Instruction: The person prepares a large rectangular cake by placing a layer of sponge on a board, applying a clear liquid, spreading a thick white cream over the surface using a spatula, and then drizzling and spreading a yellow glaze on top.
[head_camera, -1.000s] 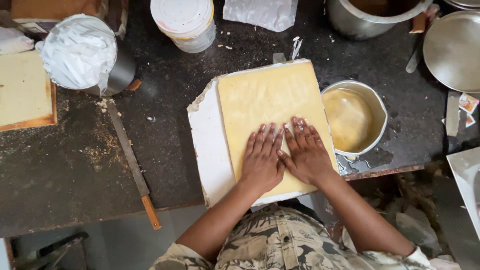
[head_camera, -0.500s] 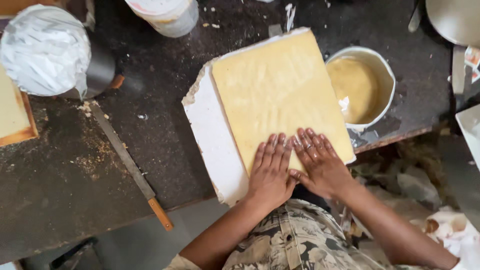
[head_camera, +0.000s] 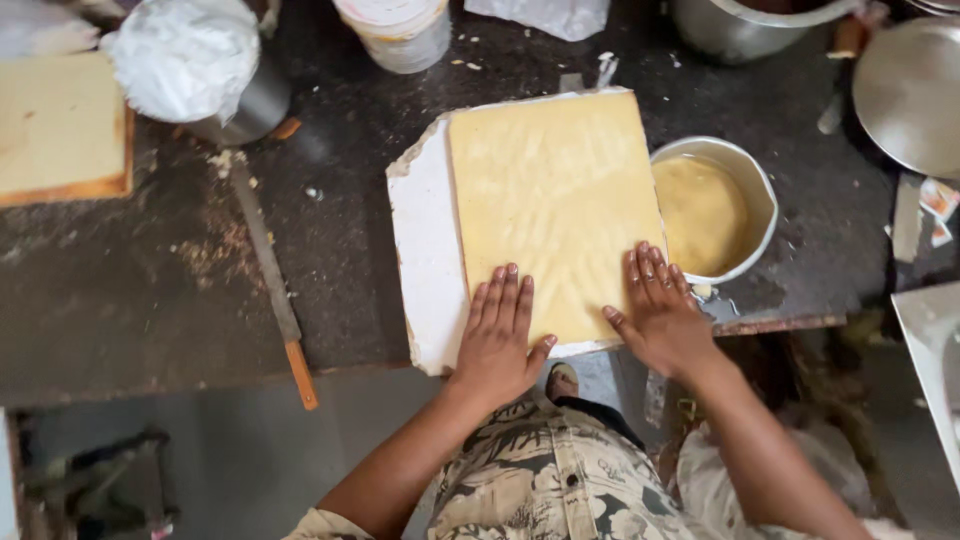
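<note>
A flat yellow sheet of cake (head_camera: 550, 200) lies on white paper (head_camera: 425, 250) on the dark worktop (head_camera: 150, 300). My left hand (head_camera: 500, 335) presses flat on the sheet's near left corner, fingers spread. My right hand (head_camera: 658, 312) lies flat on the near right corner, close to the table edge. Neither hand grips anything. A round steel bowl of yellow batter (head_camera: 712, 208) sits just right of the sheet, beside my right hand.
A long knife with an orange handle (head_camera: 272, 280) lies left of the paper. A foil-covered tin (head_camera: 190, 65), another cake slab on a board (head_camera: 60, 125), a plastic tub (head_camera: 395, 30), a steel pot (head_camera: 745, 25) and a round steel plate (head_camera: 910, 90) ring the back and sides.
My hands were side by side at the middle of the sheet's near edge; they have slid apart to its two near corners. The camera view has shifted slightly.
</note>
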